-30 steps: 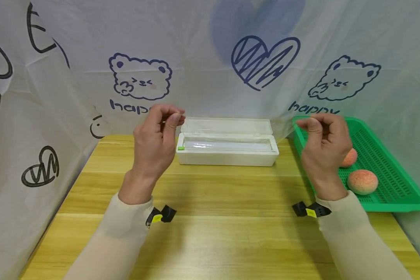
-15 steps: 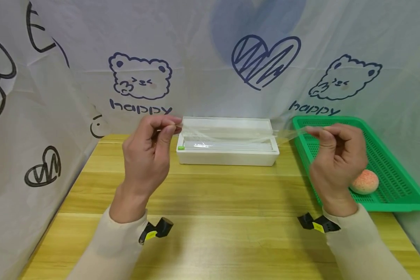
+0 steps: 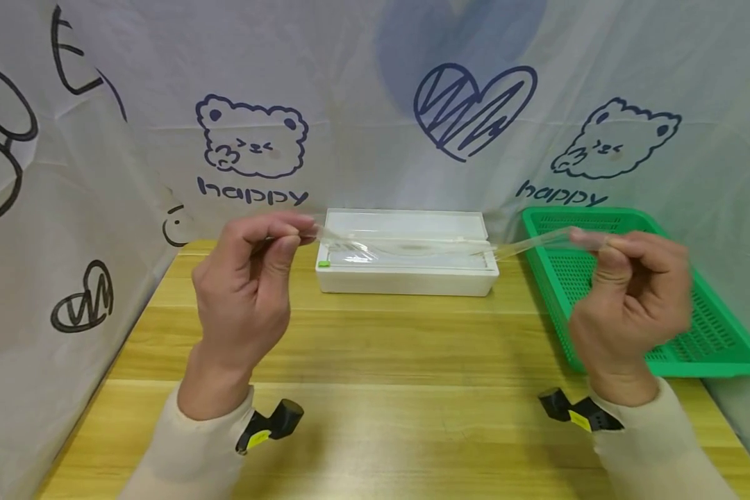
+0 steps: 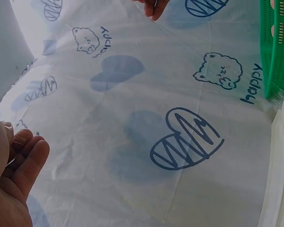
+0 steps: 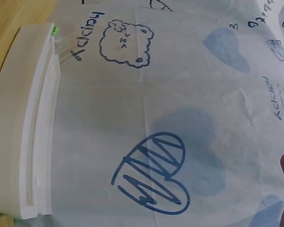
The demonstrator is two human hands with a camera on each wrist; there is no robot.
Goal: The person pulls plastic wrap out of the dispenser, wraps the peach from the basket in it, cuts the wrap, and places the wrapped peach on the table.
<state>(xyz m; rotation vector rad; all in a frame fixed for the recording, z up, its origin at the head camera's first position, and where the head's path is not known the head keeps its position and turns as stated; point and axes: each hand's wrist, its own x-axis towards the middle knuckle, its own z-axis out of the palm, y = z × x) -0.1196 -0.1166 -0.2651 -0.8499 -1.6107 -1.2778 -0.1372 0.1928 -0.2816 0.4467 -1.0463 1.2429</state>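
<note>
Left hand (image 3: 245, 295) and right hand (image 3: 637, 298) tight on clear film (image 3: 537, 242), faint against white box (image 3: 406, 281)

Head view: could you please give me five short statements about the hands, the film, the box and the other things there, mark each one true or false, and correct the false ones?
1. The left hand and the right hand both pinch the clear film. True.
2. The white box has its lid open. True.
3. The green tab is at the right end of the box as pictured. False: the green tab is at the left end.
4. The green basket stands at the left side of the table. False: the green basket is at the right side of the table.
5. A heart drawing shows on the backdrop. True.
</note>
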